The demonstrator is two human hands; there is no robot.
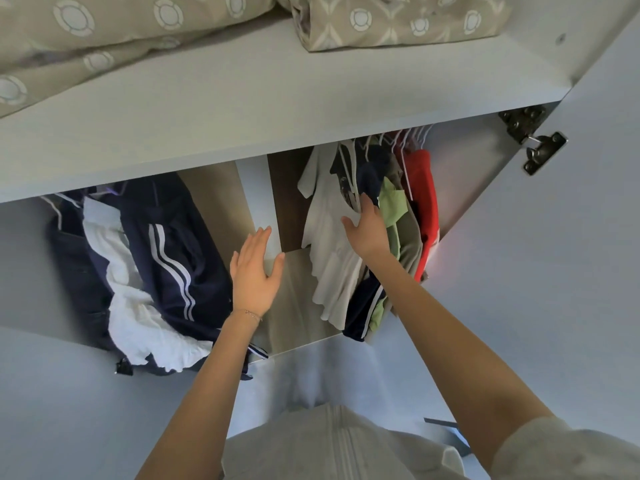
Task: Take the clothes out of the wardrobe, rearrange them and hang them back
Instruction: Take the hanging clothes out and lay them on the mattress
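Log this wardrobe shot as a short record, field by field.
left hand: open, in front of the divider
right hand: open, fingers against the white top
right compartment: white top, green garment, red garment, on hangers
left compartment: navy striped garment
shelf above: patterned bedding

Patterned bedding [86, 46] lies on the wardrobe shelf [242, 109].

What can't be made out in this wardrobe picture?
All in the head view:
Hanging rail: hidden behind the pale wardrobe shelf.
Right hand: outer fingers lost between the white sleeveless top and light green shirt.
Beige circle-patterned bedding: cut off by the top edge.
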